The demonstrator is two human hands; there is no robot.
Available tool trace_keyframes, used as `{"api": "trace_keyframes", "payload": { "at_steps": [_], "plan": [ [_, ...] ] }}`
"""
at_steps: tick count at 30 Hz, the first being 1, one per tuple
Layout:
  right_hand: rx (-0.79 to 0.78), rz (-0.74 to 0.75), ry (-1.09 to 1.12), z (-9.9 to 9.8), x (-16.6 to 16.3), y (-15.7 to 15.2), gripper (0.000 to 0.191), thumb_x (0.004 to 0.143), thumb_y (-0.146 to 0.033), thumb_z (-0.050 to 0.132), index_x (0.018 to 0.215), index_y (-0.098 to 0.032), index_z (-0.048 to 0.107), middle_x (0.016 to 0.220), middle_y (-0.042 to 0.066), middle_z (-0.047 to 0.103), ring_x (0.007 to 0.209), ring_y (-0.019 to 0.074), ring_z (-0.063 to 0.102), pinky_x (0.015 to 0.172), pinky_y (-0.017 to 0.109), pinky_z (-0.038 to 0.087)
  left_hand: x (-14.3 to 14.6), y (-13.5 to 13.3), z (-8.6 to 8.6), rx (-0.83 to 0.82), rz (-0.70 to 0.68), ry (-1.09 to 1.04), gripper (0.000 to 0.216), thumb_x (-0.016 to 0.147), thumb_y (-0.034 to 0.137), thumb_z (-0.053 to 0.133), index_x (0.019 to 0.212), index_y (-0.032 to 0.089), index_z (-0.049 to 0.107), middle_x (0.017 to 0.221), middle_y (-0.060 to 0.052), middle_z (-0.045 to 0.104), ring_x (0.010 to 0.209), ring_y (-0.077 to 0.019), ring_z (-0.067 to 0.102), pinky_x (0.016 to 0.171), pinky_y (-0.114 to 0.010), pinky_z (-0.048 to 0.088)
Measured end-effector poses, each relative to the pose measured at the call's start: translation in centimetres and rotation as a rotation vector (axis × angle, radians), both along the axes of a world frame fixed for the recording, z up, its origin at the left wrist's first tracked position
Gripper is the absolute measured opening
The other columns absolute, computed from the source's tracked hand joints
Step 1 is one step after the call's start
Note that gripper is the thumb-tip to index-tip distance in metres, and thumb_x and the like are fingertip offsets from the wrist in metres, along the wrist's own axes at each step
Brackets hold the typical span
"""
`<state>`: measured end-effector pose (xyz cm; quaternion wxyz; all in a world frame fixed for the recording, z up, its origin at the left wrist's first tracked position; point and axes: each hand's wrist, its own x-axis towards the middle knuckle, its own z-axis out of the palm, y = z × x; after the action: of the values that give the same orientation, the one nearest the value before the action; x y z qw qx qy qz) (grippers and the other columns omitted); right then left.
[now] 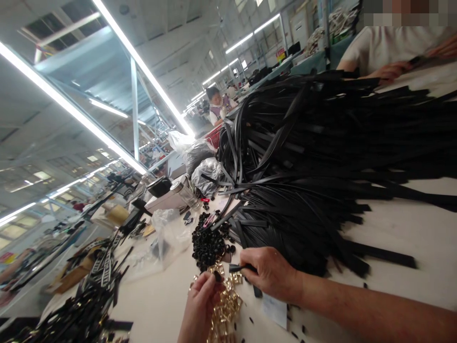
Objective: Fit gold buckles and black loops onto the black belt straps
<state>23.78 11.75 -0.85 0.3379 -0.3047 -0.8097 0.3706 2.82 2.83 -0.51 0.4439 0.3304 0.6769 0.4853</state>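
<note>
My right hand (268,272) is closed in a pinch on the end of a black strap (240,268) low in the middle of the view. My left hand (200,300) is just left of it, fingers pinched on a small black ring (217,276) close to the strap's end. Under both hands lies a heap of small gold buckles (225,307). Just beyond them sits a pile of small black rings (209,243). A huge heap of black straps (321,162) fills the table behind my right hand.
The pale tabletop (410,228) runs right. Clear plastic bags (170,233), a metal canister (183,193) and boxes lie to the left, with more black hardware (85,305) at lower left. Another person's arm and hand (387,71) rest at upper right; a further worker (216,107) sits far back.
</note>
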Motion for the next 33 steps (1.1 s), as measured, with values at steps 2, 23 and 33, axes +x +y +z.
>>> {"api": "trace_keyframes", "payload": {
  "at_steps": [2,23,33],
  "plan": [
    [0.004,-0.003,-0.012,-0.1,0.0,0.0,0.008,0.076,-0.014,0.056,0.071,-0.020,0.057,0.071,-0.002,0.064,0.065,0.0117,0.054,0.060,0.023,0.031,0.5,-0.4,-0.4,0.021,0.042,-0.139,0.040,0.063,0.051,0.082,0.075,0.019,0.061,0.074,-0.003,0.067,0.069,-0.0153,0.062,0.060,-0.023,0.047],
    [0.034,-0.018,-0.076,-0.1,0.0,0.3,0.008,0.079,-0.017,0.056,0.073,-0.020,0.058,0.073,-0.001,0.066,0.067,0.0138,0.058,0.060,0.024,0.032,-1.0,0.8,-1.5,-0.030,-0.062,0.556,0.029,0.070,0.044,0.072,0.061,0.021,0.057,0.055,0.005,0.052,0.055,-0.0142,0.045,0.055,-0.026,0.034],
    [0.025,-0.014,-0.086,-0.3,-0.1,0.2,0.007,0.078,-0.016,0.056,0.074,-0.020,0.060,0.074,-0.001,0.067,0.069,0.0140,0.060,0.061,0.024,0.033,1.9,0.6,0.1,-0.137,-0.380,1.159,0.015,0.083,0.027,0.057,0.079,0.026,0.071,0.090,-0.005,0.069,0.089,-0.0265,0.062,0.076,-0.035,0.038]
  ]
}}
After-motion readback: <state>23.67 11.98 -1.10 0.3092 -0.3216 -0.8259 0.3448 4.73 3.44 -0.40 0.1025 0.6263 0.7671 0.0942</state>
